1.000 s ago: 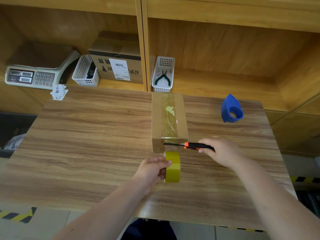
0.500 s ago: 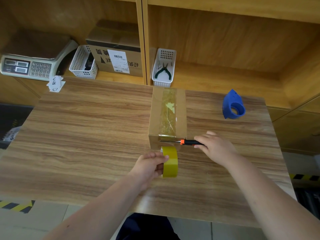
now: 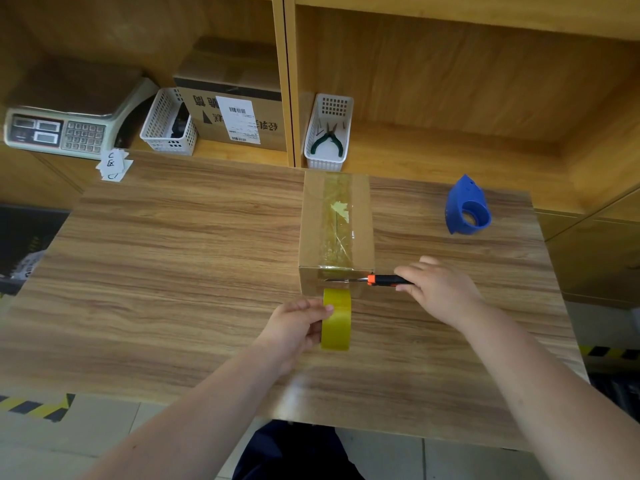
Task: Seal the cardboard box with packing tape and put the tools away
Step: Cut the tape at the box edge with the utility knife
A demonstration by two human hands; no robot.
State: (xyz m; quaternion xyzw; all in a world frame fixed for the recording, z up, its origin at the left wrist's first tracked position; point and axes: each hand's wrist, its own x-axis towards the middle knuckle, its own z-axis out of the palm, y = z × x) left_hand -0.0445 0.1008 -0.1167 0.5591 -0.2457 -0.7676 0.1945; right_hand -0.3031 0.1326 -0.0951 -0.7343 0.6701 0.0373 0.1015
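A small cardboard box [image 3: 311, 233] stands on the wooden table [image 3: 173, 258], with a strip of clear tape along its top and down its near face. My left hand [image 3: 294, 327] grips a yellowish tape roll [image 3: 336, 323] held upright just in front of the box, the tape still joined to the box. My right hand [image 3: 436, 292] holds an orange and black utility knife [image 3: 384, 280]. Its blade lies across the box's near face, at the tape just above the roll.
A blue tape dispenser [image 3: 465, 207] lies at the table's far right. On the shelf behind stand a white basket [image 3: 341, 109] with pliers [image 3: 327, 140], another white basket [image 3: 162, 128], a labelled carton [image 3: 235, 112] and a scale [image 3: 62, 129]. Paper slips [image 3: 114, 164] lie by the scale.
The knife blade has slid to the left across the box's near face, over the tape. My left hand keeps the roll upright in nearly the same place.
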